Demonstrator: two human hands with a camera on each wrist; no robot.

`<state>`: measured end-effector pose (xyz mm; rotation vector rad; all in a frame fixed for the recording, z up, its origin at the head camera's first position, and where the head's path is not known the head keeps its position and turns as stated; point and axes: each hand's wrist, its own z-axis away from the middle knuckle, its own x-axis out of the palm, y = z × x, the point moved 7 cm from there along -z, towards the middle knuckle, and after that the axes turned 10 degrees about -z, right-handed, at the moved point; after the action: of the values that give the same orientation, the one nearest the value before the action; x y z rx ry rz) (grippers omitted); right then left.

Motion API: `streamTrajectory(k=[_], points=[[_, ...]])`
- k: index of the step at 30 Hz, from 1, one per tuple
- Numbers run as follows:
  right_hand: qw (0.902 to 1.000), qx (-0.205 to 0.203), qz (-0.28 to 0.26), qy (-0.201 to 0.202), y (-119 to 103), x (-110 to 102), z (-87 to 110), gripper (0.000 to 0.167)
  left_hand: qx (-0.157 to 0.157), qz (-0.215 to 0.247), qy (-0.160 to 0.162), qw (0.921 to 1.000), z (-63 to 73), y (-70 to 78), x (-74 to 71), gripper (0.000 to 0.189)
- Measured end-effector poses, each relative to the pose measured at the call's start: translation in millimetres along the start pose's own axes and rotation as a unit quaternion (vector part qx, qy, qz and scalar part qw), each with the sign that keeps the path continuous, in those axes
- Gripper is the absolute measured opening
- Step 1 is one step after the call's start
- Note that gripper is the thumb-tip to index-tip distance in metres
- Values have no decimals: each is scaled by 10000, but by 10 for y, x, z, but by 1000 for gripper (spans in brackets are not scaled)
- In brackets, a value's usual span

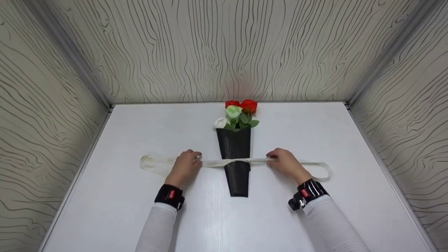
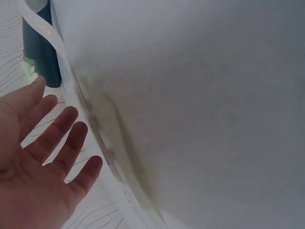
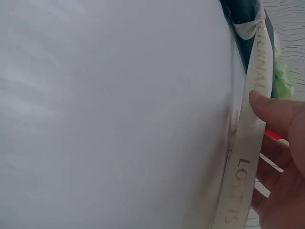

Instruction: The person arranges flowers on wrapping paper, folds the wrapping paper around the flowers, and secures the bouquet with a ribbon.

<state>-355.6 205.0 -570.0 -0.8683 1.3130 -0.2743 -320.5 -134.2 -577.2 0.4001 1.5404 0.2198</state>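
Observation:
A bouquet of artificial flowers (image 1: 233, 111), red, pale green and white, stands out of a black tapered wrapper (image 1: 236, 145) lying on the table. A cream ribbon (image 1: 213, 163) with gold lettering crosses the wrapper and is looped around it, its tails stretching to both sides. My left hand (image 1: 185, 168) is at the left tail; in the left wrist view its fingers (image 2: 76, 140) are spread, with the ribbon beside them. On the other side my right hand (image 1: 285, 163) pinches the right tail, thumb on the lettered face and fingers behind, as the right wrist view shows.
The white table (image 1: 210, 224) is bounded by wood-grain patterned panels (image 1: 210, 52) at the back and both sides. Looped ribbon ends lie on the tabletop beyond each hand. Black straps with small devices (image 1: 169, 196) circle both wrists.

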Motion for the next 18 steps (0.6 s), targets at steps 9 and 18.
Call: streamTrajectory(k=[9,18], points=[[9987,129,-442,240,82,-20,2,7,-29,-542,-107,9985,37,-38,36,11],[9973,186,-703,139,95,-88,-9,6,-160,-322,-409,9985,31,-77,-3,14]])
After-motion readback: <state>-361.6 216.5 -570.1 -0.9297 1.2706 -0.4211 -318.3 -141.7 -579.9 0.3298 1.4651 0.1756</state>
